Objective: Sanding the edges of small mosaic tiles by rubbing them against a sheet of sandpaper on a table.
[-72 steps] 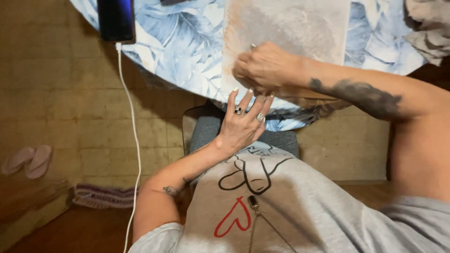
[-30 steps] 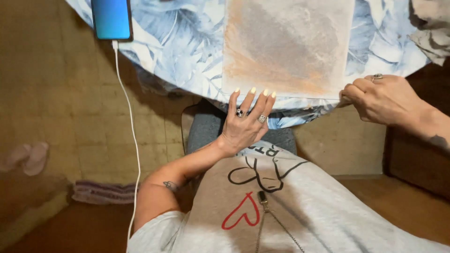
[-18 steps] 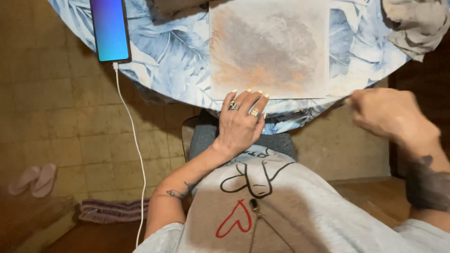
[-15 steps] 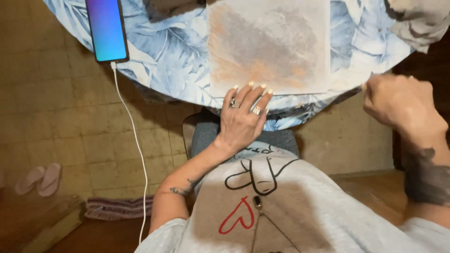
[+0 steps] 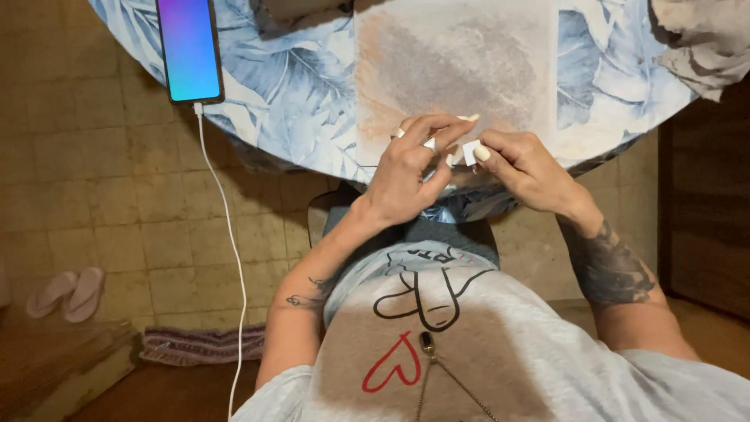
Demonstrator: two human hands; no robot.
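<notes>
A: Item one, your hands?

B: Your right hand [image 5: 525, 168] pinches a small white piece [image 5: 470, 151] between thumb and forefinger, at the table's near edge. Your left hand [image 5: 408, 173] meets it, fingers curled, tips closing toward the same piece, likely so both can work it close to you.

A: Item two, beneath them?

B: A smudged sheet [image 5: 453, 70], flat on the leaf-print tablecloth [image 5: 289, 94], reaching the near edge.

A: Item three, elsewhere?

B: A lit phone [image 5: 189, 48] by the table's left edge, its white cable [image 5: 226, 234] hanging off. Crumpled cloth [image 5: 699, 39] at the right edge.
</notes>
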